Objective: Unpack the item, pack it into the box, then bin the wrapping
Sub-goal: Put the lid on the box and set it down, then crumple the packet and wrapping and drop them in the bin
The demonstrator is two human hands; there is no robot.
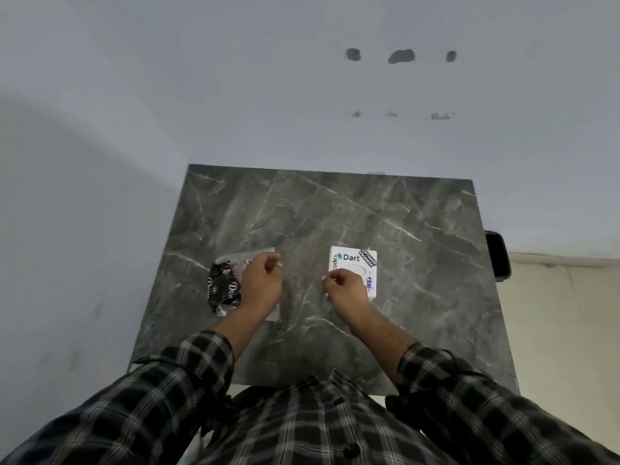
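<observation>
My left hand (pixel 262 284) is hovering loosely curled, gripping nothing, over the wrapped item (pixel 225 286), left of the white box (pixel 356 263) on the marble table (pixel 369 213). My right hand (pixel 345 287) is resting half-closed on the box's near edge.

On the table (pixel 335 213), pushed against the wall (pixel 268 95) at its 12 o'clock edge, two groups are lying side by side near the middle. The wrapped item (pixel 225 286) is sitting toward 9 o'clock, with the left hand (pixel 263 283) lying over its 3 o'clock side. The box (pixel 354 263) is resting toward 3 o'clock, well apart from the item, with the right hand (pixel 345 286) covering its 7 o'clock corner. Beyond the table's 3 o'clock edge, a dark object (pixel 498 255) is showing partly, just beside the tabletop. The person's forearms are reaching in from 6 o'clock.
</observation>
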